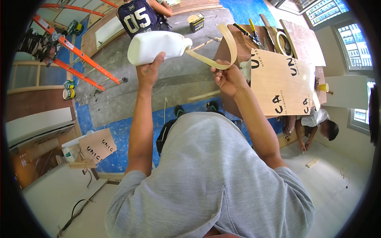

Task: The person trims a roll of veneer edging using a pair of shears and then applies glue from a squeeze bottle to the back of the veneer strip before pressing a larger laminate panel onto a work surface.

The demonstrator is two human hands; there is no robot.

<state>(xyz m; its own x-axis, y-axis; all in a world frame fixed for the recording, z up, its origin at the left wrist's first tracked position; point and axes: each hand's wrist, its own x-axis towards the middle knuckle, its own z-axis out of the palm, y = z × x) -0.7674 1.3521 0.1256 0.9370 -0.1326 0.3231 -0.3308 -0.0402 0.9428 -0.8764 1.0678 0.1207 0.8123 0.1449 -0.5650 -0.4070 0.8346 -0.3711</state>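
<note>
White bottle (156, 47) looks like plain smooth plastic, so I'd guess it's light-ish to middling depending on how full it is, a bit squeezable, and slippery if the outside gets wet. I'd hold it round the body, like the left hand (151, 71) does here: wrapped underneath, thumb up the near side. It's tipped on its side, up above the grey floor (119, 101) and left of the counter (231, 104), neck pointing right. Boxy body, rounded corners, short narrow neck.

The right hand (228, 77) is pinching a pale wood-coloured strip (232, 43), thin and curling into a loop. Probably springy, so pinch it lightly. One end sits right by the neck; can't tell if they touch.
</note>
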